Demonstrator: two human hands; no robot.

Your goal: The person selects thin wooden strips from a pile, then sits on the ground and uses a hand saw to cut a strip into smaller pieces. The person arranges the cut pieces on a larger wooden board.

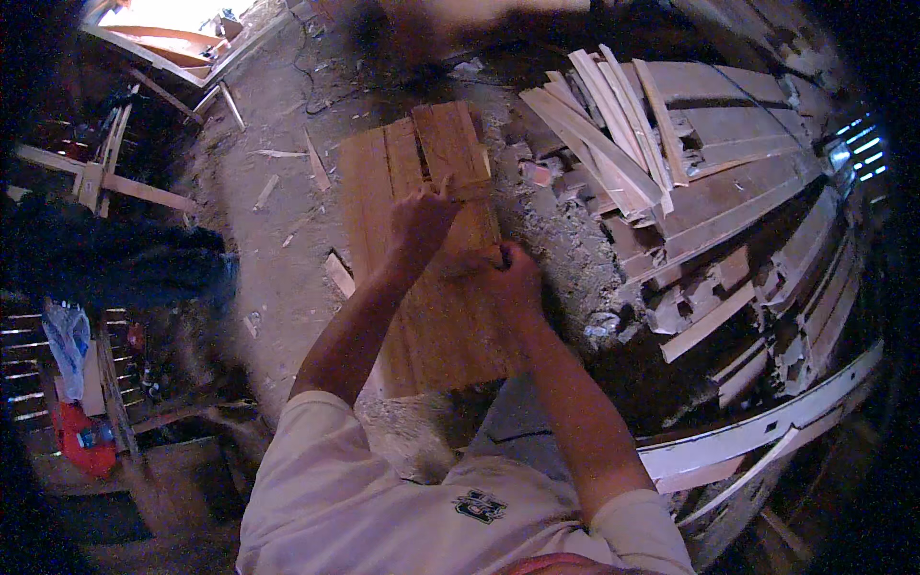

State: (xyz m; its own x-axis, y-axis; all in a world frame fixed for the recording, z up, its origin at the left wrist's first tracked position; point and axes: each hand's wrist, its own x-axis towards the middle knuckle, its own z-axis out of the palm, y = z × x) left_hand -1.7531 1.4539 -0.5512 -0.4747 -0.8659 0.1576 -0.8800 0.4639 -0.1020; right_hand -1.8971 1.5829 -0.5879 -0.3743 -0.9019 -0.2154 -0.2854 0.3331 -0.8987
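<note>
In front of me lies a brown wooden panel [422,326] of planks set side by side, with a dark narrow gap between two of them toward the far end. My left hand [422,222] rests over the panel's middle, its fingers curled and pinched near a plank edge. Whatever may be between them is too small to make out. At the panel's right edge, my right hand [518,280] is closed, knuckles up. A small dark spot shows by its thumb, but its grip is hidden.
A stack of boards [709,134] with loose pale strips [613,134] stands at the right. Wood scraps [316,161] litter the dirt floor [278,216]. On the left are a wooden frame [96,177], dark cloth [115,264] and a red bag [84,443]. A long white board [747,431] lies at lower right.
</note>
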